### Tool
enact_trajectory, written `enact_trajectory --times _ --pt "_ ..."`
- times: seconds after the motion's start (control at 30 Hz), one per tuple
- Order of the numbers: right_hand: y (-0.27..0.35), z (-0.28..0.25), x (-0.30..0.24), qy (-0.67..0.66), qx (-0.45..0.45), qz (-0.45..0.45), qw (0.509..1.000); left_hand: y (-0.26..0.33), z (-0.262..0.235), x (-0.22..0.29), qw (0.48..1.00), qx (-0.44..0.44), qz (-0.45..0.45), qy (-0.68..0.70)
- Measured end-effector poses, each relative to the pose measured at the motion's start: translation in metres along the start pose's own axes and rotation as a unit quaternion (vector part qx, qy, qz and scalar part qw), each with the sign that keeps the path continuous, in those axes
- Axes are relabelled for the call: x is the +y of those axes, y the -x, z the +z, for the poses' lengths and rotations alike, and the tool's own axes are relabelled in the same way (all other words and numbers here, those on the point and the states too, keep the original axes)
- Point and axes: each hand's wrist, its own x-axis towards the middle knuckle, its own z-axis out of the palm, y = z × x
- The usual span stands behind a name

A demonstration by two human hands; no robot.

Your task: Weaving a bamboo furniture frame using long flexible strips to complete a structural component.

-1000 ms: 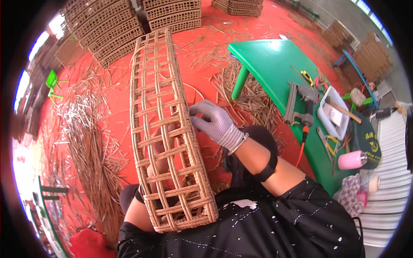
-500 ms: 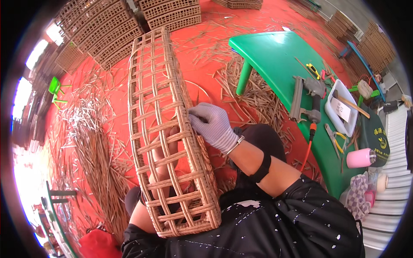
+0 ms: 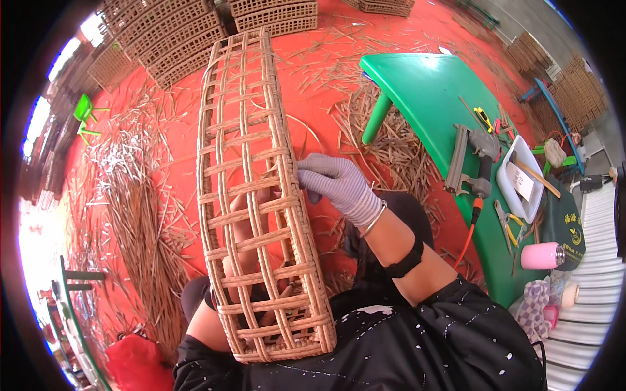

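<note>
Red floor [image 3: 417,39] all round, littered with cane offcuts [image 3: 130,195]; stacked woven panels [image 3: 169,39] at the top edge. Green desk [image 3: 424,85] to the right carries a nail gun [image 3: 473,159], a white tray [image 3: 521,179], pliers [image 3: 512,225] and a pink cup [image 3: 541,255].

Long openwork wicker basket [image 3: 257,195] rests across the person's lap, far end pointing away. Right hand [image 3: 339,186] (grey glove) has its fingers pressed together against the basket's right rim, about mid-length, apparently pinching a strand. Left hand [image 3: 251,260] sits inside the basket, seen only through the lattice; can't tell if it grips anything.

My read for doing this well: keep the inside hand bracing the wall right behind the pinch point, keep the strand flat against the rim, and work in short pulls so the lattice doesn't skew.
</note>
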Motion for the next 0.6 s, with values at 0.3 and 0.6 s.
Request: enact_trajectory --times 0.3,0.6 --pt "0.0 -0.001 -0.002 0.019 -0.005 0.02 1.0 0.003 0.033 0.019 0.996 0.022 -0.06 -0.063" --pt "0.004 0.01 -0.004 0.077 0.073 -0.026 0.994 0.003 0.054 0.03 0.983 0.048 -0.086 -0.152"
